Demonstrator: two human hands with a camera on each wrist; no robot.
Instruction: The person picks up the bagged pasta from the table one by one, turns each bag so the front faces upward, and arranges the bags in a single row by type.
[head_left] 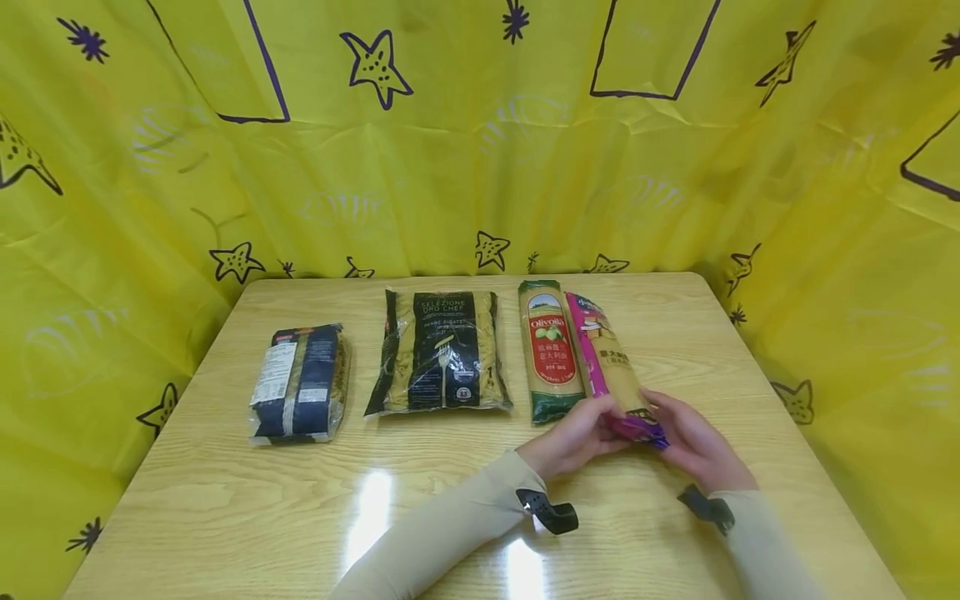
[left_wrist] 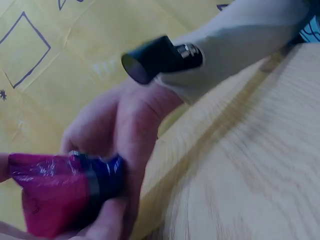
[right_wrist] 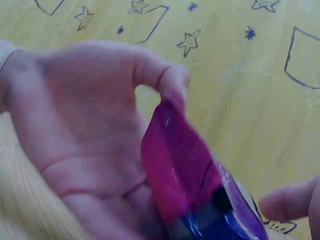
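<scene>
A long pink and purple spaghetti packet lies slanted at the right of the head view, its near end lifted between both hands. My left hand grips the left side of that end, thumb on top. My right hand holds the right side, with its fingers partly hidden. The crinkled pink end of the packet shows in the left wrist view, and the right wrist view has my left hand pinching it. Directly left stands a green spaghetti packet with a red label, lying flat.
A black and clear bag of penne lies mid-table. Farther left is a dark blue pasta packet with a white label. The wooden table is bordered at the back and sides by a yellow patterned curtain.
</scene>
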